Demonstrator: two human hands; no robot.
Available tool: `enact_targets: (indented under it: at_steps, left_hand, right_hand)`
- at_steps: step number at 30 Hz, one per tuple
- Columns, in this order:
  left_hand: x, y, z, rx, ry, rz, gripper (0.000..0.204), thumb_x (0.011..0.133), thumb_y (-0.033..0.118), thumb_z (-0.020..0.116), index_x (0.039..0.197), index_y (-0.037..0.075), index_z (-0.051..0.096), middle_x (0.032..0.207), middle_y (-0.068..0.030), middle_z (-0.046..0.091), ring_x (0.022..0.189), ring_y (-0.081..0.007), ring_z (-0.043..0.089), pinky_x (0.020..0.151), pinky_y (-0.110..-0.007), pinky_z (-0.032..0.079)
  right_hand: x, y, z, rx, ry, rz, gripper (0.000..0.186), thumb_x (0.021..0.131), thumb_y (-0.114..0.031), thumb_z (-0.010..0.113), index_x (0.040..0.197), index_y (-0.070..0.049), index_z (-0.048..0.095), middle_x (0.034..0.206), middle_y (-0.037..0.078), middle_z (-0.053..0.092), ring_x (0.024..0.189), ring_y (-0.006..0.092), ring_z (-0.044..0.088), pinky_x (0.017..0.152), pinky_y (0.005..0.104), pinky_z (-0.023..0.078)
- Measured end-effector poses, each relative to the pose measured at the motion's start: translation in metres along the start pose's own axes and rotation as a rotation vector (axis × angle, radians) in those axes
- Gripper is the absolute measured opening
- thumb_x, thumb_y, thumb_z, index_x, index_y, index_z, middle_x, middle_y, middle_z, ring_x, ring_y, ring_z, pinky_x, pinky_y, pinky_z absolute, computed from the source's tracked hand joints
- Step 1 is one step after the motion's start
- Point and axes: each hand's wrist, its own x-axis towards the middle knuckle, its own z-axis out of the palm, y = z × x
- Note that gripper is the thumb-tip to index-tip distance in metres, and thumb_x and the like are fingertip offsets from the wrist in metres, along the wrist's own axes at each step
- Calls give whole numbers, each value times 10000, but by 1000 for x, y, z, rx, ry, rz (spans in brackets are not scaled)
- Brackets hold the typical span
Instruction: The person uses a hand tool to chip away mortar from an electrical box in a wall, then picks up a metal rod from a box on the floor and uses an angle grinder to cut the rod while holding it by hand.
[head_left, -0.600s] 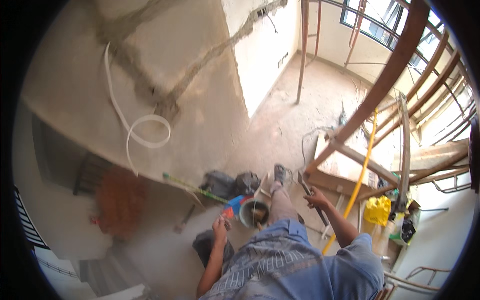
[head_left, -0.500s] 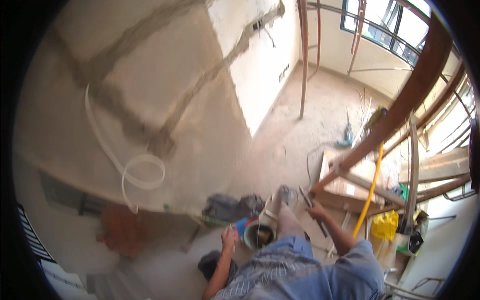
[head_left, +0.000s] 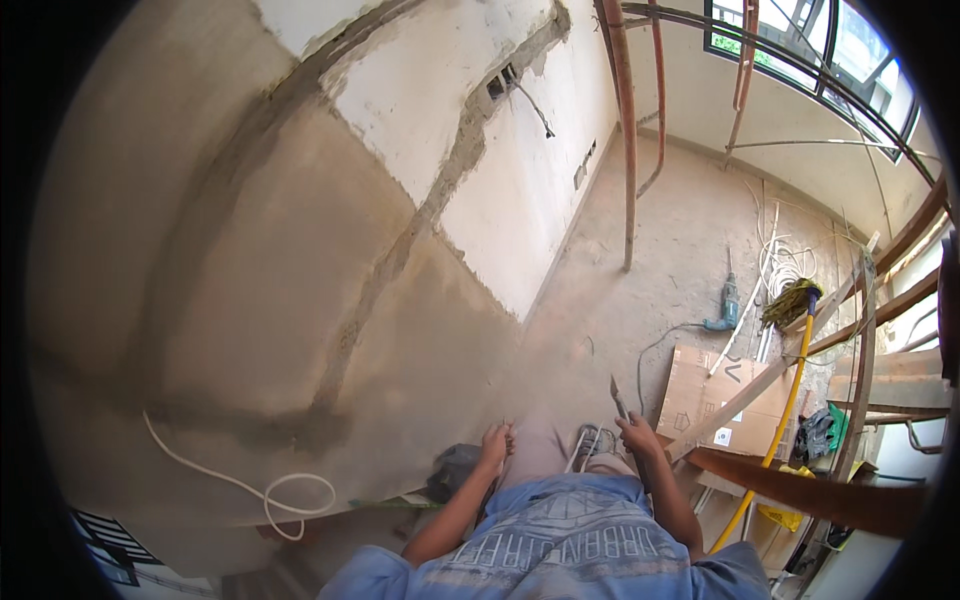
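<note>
My right hand is wrapped around a tool with a narrow, pointed metal blade, held upward beside my right leg. My left hand is closed in front of my left thigh, on something thin that I cannot make out. My shoe stands on the dusty floor under me. To the left, the plastered wall has rough grey patched channels and an open box with a wire. A white cable hangs in a loop low on that wall.
A teal drill lies beside white coiled cable and a cardboard sheet. A yellow-handled mop leans among wooden beams at the right. Upright poles stand near the wall. A dark bag sits low behind my left hand.
The view has shifted, showing more wall and floor ahead, with the drill and mop now fully in view. Both my hands still hold their items, and my legs appear to have stepped.
</note>
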Motion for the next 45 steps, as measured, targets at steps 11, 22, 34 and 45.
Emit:
enact_targets:
  at_steps: [11, 22, 34, 45]
  left_hand:
    - [211, 211, 146, -121, -287, 46, 247, 980, 183, 494, 1213, 101, 487, 991, -102, 619, 735, -158, 611, 567, -252, 493]
    - [337, 516, 310, -402, -541, 235, 153, 995, 228, 479, 1094, 113, 488, 636, 38, 376, 529, -77, 360, 507, -248, 334]
    - [441, 628, 369, -905, -354, 287, 118, 1003, 171, 452, 932, 103, 517, 634, 34, 410, 537, -88, 400, 537, -256, 360]
    - [403, 627, 380, -791, -249, 409, 139, 1018, 208, 426, 982, 115, 523, 610, 43, 407, 494, -84, 392, 503, -244, 348]
  right_hand:
    - [77, -120, -74, 262, 271, 2, 373, 928, -224, 589, 1187, 5, 451, 617, -38, 425, 478, 63, 414, 400, 245, 330]
    - [190, -306, -120, 194, 257, -129, 281, 930, -278, 588, 1054, -54, 473, 602, -30, 420, 447, 63, 402, 369, 239, 330]
    - [307, -457, -193, -168, 35, -351, 314, 903, -302, 600, 859, -10, 493, 624, 57, 454, 539, 129, 447, 493, 323, 382]
    - [380, -527, -208, -250, -100, -473, 329, 909, -289, 597, 897, 23, 492, 732, 150, 507, 693, 194, 456, 643, 357, 407]
